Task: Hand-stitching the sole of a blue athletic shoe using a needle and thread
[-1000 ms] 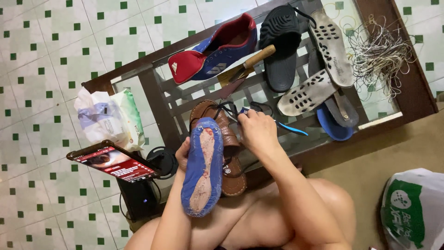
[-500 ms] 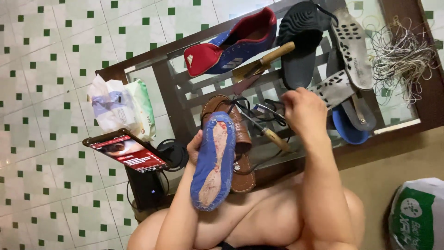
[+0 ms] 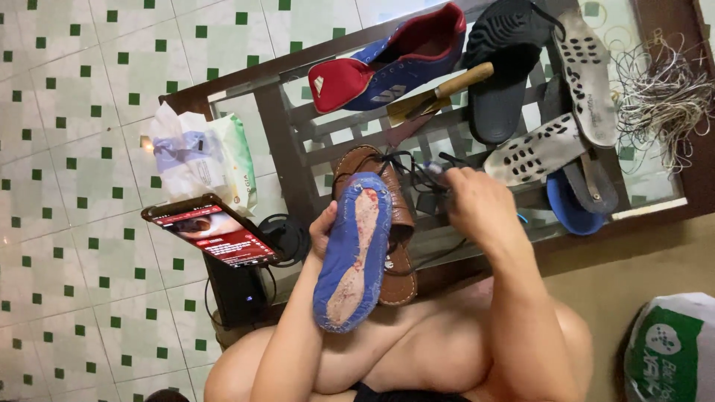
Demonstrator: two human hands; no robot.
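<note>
Left grip (image 3: 322, 231) clasping blue sole (image 3: 354, 249), upright

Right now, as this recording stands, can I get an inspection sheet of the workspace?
Surface: dark wooden glass-topped table, crowded.
Job's things: blue fabric shoe sole, worn patch facing up, over a brown leather sandal.
Clutter: red and blue sports shoe, wooden-handled knife, black slide sandal, grey perforated insoles, tissue packs, lit phone.
Grippers: left hand grips the sole; right hand pinches a small tool, too blurred to name.
Cables: black laces; tangled pale thread.
Surroundings: green-and-white tiled floor; green-and-white bag.
</note>
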